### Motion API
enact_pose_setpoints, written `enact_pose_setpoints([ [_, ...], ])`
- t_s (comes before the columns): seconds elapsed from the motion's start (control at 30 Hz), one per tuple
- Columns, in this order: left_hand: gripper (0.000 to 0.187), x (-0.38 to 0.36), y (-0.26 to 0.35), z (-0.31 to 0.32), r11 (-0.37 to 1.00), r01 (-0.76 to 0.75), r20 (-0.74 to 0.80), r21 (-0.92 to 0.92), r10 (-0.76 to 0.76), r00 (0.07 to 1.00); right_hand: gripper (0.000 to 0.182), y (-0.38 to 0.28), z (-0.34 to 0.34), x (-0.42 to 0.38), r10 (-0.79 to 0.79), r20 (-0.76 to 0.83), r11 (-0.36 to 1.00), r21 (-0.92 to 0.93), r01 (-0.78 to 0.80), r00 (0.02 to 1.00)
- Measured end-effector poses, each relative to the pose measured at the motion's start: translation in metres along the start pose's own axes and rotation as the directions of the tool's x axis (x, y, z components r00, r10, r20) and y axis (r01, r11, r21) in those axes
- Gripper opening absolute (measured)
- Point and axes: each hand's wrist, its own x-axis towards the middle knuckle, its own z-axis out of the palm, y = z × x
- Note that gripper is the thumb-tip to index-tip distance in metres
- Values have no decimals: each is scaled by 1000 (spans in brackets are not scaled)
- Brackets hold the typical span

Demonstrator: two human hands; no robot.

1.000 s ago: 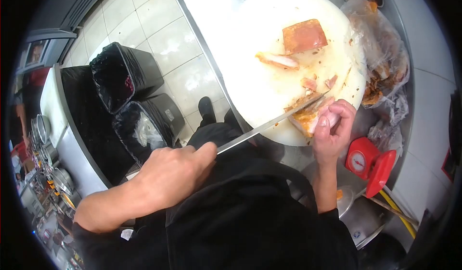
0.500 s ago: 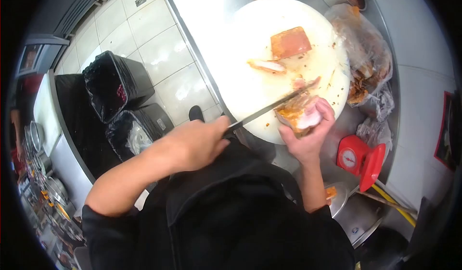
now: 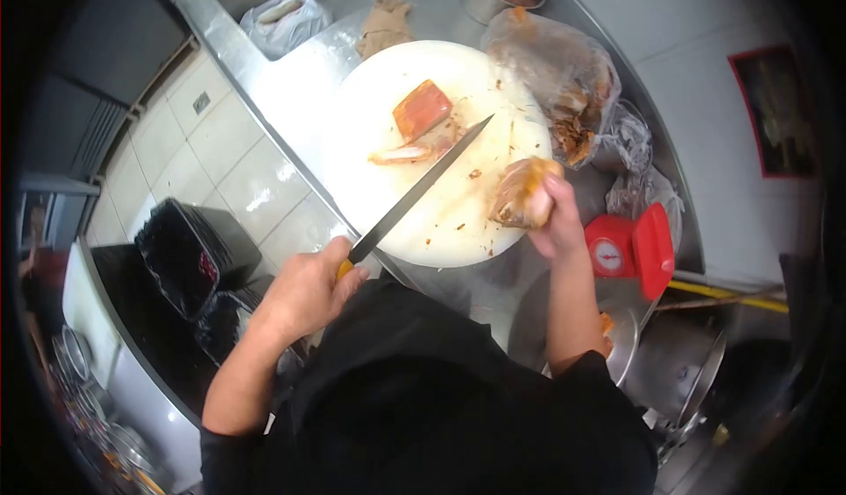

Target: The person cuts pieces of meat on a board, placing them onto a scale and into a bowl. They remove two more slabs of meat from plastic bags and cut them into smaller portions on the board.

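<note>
Left fingers [image 3: 331,255] clasp knife [image 3: 423,186], right fingers [image 3: 564,204] meat [image 3: 520,197], board [image 3: 458,197] on steel counter [image 3: 300,85], tiled floor [image 3: 216,164]

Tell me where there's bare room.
Bare, under glare: the counter between the board and white bag. On the board, the strip left of the red meat looks free. Crowded: right of the board, with clear bag and red scale.

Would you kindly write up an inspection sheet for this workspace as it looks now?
Surface: round white board strewn with small scraps, on a metal counter.
Job's things: long knife, its tip above the board; reddish slab and pale slice lying on it.
Clutter: plastic bag with brown pieces inside; red scale.
Hands: left hand grips the knife; right hand holds a meat chunk near the board's right edge.
Cables: nothing seen.
Surroundings: tiled floor, black-lined bin.
</note>
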Motion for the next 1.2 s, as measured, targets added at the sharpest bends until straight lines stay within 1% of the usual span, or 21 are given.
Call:
enact_pose_setpoints([
  [0.07,32,1,-4,5,1000,-27,37,-4,27,999,59,-14,6,-1,132,-221,929,-312,-199,966],
  [0.1,32,3,-8,11,999,-47,52,22,46,998,58,-20,9,1,48,-267,647,-726,-234,962],
  [0.17,33,7,-1,13,999,-10,63,40,8,998,56,-26,29,-8,-93,-238,332,-923,-196,967],
  [0.2,33,8,3,14,999,12,70,48,-16,997,56,-27,34,-13,-146,-210,150,-971,-188,967],
  [0.23,35,9,3,16,999,7,65,53,-11,998,53,-32,26,-10,-45,-201,156,-969,-192,979],
  [0.33,34,15,1,20,993,-14,58,114,7,998,54,-55,19,-15,-70,-203,262,-948,-178,977],
  [0.37,35,17,2,21,994,-5,65,105,-1,998,57,-56,12,-16,-108,-146,275,-955,-111,983],
  [0.47,36,18,6,21,995,36,97,89,-45,994,62,-42,13,-24,-337,97,130,-980,149,936],
  [0.57,39,18,11,20,994,74,129,84,-85,988,65,-21,31,-27,-297,169,-81,-985,152,940],
  [0.6,39,16,12,20,994,80,127,74,-89,988,70,-26,37,-28,-159,17,38,-999,23,987],
  [0.63,39,15,12,20,994,92,120,56,-98,988,75,-39,46,-27,1,-115,128,-985,-114,993],
  [0.67,38,13,12,22,997,61,86,51,-65,994,80,-54,58,-26,178,-226,186,-948,-258,958],
  [0.7,38,10,12,26,998,41,50,41,-43,998,100,-76,75,-32,309,-303,62,-939,-337,901],
  [0.73,37,6,11,31,999,27,14,35,-27,1000,105,-70,81,-35,208,-258,11,-964,-266,944],
  [0.77,32,7,7,40,998,-65,-80,16,67,995,111,-60,81,-42,109,-201,-37,-979,-198,973],
  [0.8,31,7,9,42,998,-68,-92,12,69,993,116,-50,79,-43,10,-136,-85,-987,-134,991],
  [0.83,30,9,13,44,997,-74,-100,10,75,992,111,-36,74,-38,-50,-5,-53,-999,-7,999],
  [0.93,27,17,25,49,996,-95,-113,-3,94,989,98,-9,78,-23,17,-37,79,-996,-39,999],
  [1.03,24,24,27,55,989,-137,-151,-48,128,980,94,3,74,-27,-35,110,66,-991,112,993],
  [1.07,24,26,28,57,985,-157,-166,-65,144,976,94,8,74,-29,-51,103,58,-993,105,993],
  [1.2,24,37,33,68,989,-138,-149,-57,128,981,94,17,76,-31,-100,82,27,-996,85,992],
])
